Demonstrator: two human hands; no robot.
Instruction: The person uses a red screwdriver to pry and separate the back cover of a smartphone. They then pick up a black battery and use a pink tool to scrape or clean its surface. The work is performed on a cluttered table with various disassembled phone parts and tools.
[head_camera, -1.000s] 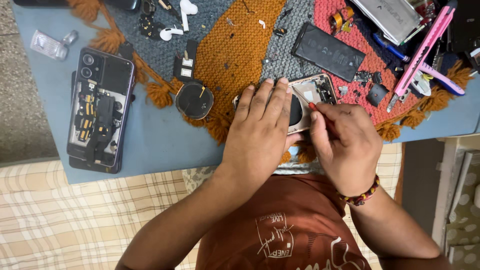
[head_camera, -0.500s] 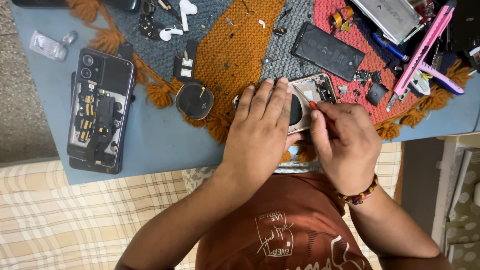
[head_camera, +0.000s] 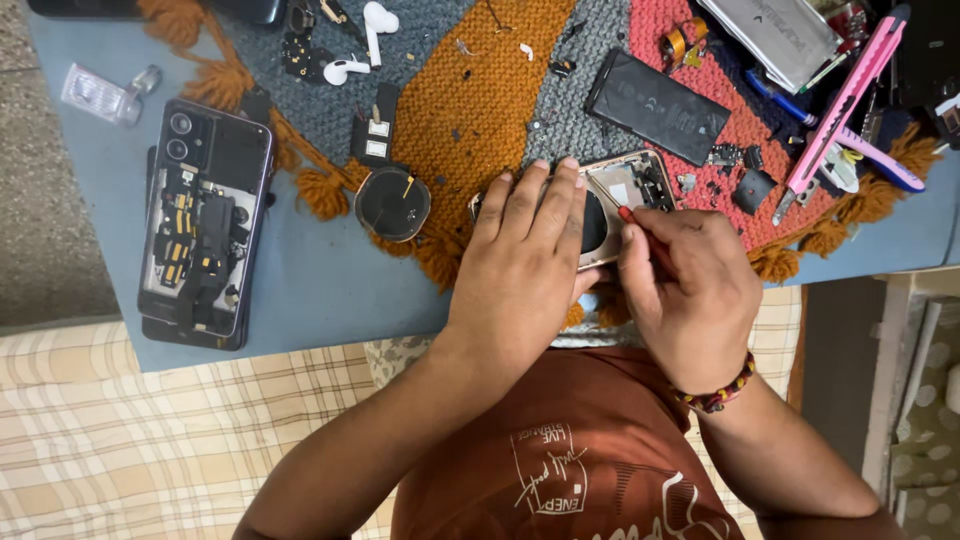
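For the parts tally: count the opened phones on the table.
2. One phone lies open at the table's left; the other is under both hands on the mat. More may be hidden in the clutter.

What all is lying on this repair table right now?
Opened phone: one, pale frame, under the hands.
Second opened phone: one, black, table's left.
Flat battery: one, black, above the hands.
Round coil: one, black, mat's fringe.
Earbuds: two, white, top.
Utility knife: one, pink, right.
Knitted mat: one, grey, orange, red.
Table: one, blue.
Left hand: pressing the phone.
Right hand: holding a red-tipped tool.
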